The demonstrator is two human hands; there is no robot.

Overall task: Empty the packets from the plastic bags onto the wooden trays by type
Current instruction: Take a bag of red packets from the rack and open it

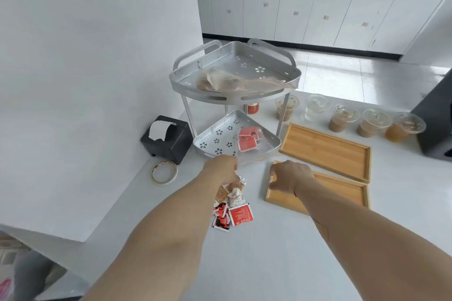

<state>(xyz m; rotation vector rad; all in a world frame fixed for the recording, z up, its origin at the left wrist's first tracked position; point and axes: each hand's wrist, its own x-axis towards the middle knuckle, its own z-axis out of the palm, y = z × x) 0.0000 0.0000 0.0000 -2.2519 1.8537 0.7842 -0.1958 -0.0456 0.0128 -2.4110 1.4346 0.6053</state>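
Two bare arms reach out over the white table (pixel 269 264). Under the left hand (pixel 221 170) lies a little pile of packets (pixel 232 210), red ones and tan ones, loose on the table. That hand is curled over the top of the pile, but I cannot tell if it is holding one. The right hand (pixel 289 176) grips the left end of the near wooden tray (pixel 342 193). A second wooden tray (pixel 325 149) lies just behind it. Behind the hands stands a silver corner rack (pixel 234 95). Its low shelf holds a clear plastic bag of red packets (pixel 248 140). Its top shelf holds another plastic bag (pixel 227 79). Cups with lids (pixel 371 122) stand in a row at the back.
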